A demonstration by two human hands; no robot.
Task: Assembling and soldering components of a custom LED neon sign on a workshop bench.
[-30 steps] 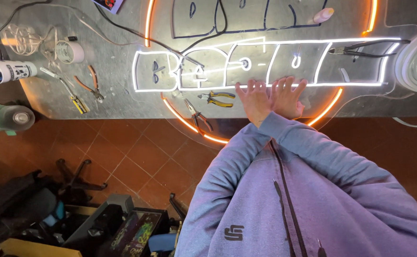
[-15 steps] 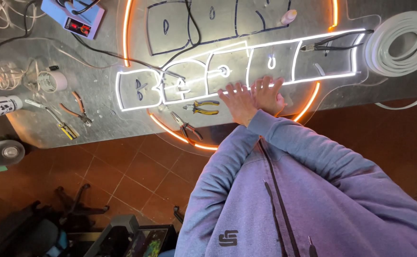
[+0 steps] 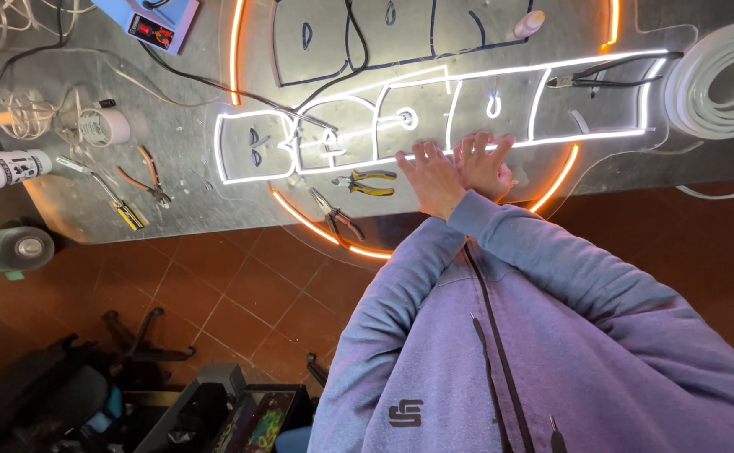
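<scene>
Pressing down side by side, the left hand [image 3: 430,178] and the right hand [image 3: 482,163] lie flat on the glowing white strip lettering of the clear acrylic neon sign panel [image 3: 434,126], which rests on the grey metal table [image 3: 174,210] and juts a little past its near edge. Both hands have their fingers spread open and clamp nothing; the palms bear on the lower line of the lit lettering, just inside the orange glowing ring [image 3: 316,222] that circles the panel.

To do this pressing well, I judge the weight should go straight down and evenly, so the strip seats in its channel without kinking, and the overhanging rim should not be leaned on.

Yellow-handled pliers [image 3: 365,181] and red-handled cutters [image 3: 335,220] lie just left of the hands, toward the near edge. A coil of white flexible strip [image 3: 710,84] sits at the table's right end, and a small blue power supply box [image 3: 161,21] near the far-left corner.
</scene>
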